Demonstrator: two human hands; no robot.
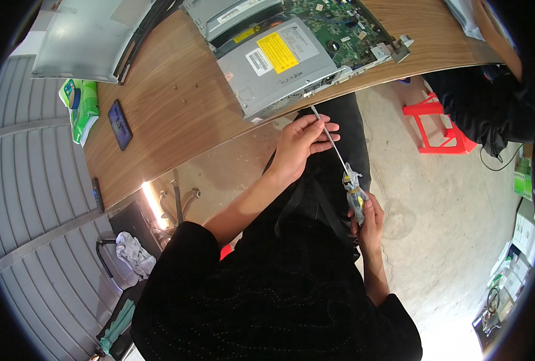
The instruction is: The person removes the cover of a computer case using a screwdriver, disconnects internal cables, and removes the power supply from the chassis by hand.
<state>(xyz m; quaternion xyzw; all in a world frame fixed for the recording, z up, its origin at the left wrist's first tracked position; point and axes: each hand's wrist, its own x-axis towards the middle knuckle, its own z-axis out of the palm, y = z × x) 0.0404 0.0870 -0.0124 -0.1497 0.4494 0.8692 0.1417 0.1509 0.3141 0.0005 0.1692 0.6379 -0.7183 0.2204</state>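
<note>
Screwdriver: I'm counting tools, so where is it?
In the head view, right of centre: the screwdriver is in the right hand, its shaft at the left hand.

The right hand (371, 221) grips the handle of a screwdriver (350, 183) wrapped in clear plastic, its long shaft slanting up and to the left. The left hand (299, 144) is at the shaft near the tip, fingers loosely curled, just below the edge of the wooden table (171, 126). On that table, a silver metal box (285, 78) with a yellow label sits beside a green circuit board (340, 30). Farther left lie a dark phone (120, 125) and a green package (87, 108). A red stool (425, 109) stands at right, on the floor (436, 240)
</note>
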